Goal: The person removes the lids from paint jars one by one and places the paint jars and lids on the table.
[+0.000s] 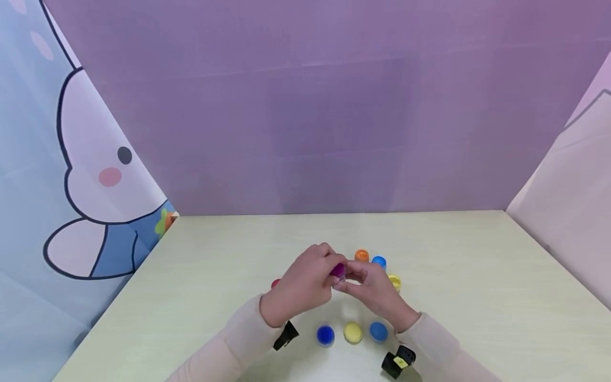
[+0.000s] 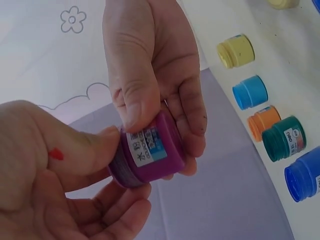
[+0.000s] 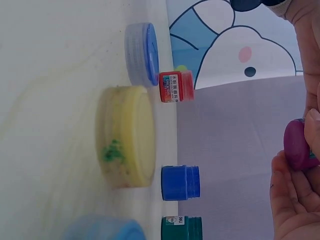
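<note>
A small purple paint jar [image 2: 170, 152] with a printed label is held between both hands, tilted on its side above the table. My left hand [image 1: 303, 278] pinches the jar's ringed end with thumb and fingers. At the opposite end, my right hand [image 1: 377, 292] grips the jar's body, its thumb lying along the label in the left wrist view. Under the hands, in a row close to me, lie a dark blue lid [image 1: 325, 335], a yellow lid [image 1: 353, 332] and a light blue lid [image 1: 379, 331]. Green smudges mark the yellow lid's side.
Beyond my right hand stand an orange jar [image 1: 361, 255], a light blue jar [image 1: 379, 262] and a yellow jar [image 1: 394, 281]. A red jar [image 3: 175, 87], a dark blue jar [image 3: 180, 183] and a green jar [image 3: 181, 229] also stand on the pale table [image 1: 215, 244]. Cloth walls surround it.
</note>
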{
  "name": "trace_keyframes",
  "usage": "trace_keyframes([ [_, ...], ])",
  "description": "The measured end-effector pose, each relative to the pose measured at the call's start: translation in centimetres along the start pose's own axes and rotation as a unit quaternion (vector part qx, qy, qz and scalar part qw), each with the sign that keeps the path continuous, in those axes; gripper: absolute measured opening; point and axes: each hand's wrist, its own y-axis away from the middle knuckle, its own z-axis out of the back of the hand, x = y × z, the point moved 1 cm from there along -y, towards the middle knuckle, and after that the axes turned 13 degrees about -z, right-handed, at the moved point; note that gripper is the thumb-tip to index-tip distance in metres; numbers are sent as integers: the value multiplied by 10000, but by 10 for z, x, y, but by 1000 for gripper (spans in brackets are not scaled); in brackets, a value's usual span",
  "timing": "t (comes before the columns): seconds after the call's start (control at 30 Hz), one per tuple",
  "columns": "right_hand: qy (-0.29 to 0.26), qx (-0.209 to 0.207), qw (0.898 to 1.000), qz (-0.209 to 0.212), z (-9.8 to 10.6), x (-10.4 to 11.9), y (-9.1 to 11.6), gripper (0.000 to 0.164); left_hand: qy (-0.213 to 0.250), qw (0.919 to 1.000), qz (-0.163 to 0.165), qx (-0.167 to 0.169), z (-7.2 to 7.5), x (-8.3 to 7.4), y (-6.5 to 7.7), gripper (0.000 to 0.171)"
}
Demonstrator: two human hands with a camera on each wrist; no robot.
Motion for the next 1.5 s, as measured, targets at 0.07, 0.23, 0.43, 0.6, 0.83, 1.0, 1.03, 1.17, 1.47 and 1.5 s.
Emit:
trace_keyframes([
  [0.07,25,-64,10000,37,0,0,0,32,-26,10000,44,-11,0,-1,0,31],
  [0.23,49,-167,9998,20,-1,3,1,32,-26,9999,137,-45,-1,-2,0,31],
  [0.43,249,-297,9992,-96,-1,17,4,33,87,9996,234,-102,-3,-1,-1,32],
  [0.6,319,-407,9986,-107,-1,26,6,33,113,9995,269,-148,-3,-2,-1,31],
  [0.83,300,-498,9983,-31,-1,7,2,36,112,9990,392,-205,-1,-4,-2,32],
  [1.0,326,-586,9978,14,-2,5,2,36,139,9985,482,-222,-1,-5,-2,32],
  [1.03,353,-607,9975,13,-2,6,2,35,148,9984,484,-232,-1,-5,-3,32],
  [1.17,381,-683,9969,3,-2,7,2,36,99,9983,489,-292,-1,-6,-3,31],
  [1.47,280,-754,9967,-78,-2,12,1,33,-4,9971,676,-349,-4,-6,-7,24],
  [1.5,317,-719,9969,-87,-2,16,2,32,36,9971,676,-334,-3,-5,-7,24],
])
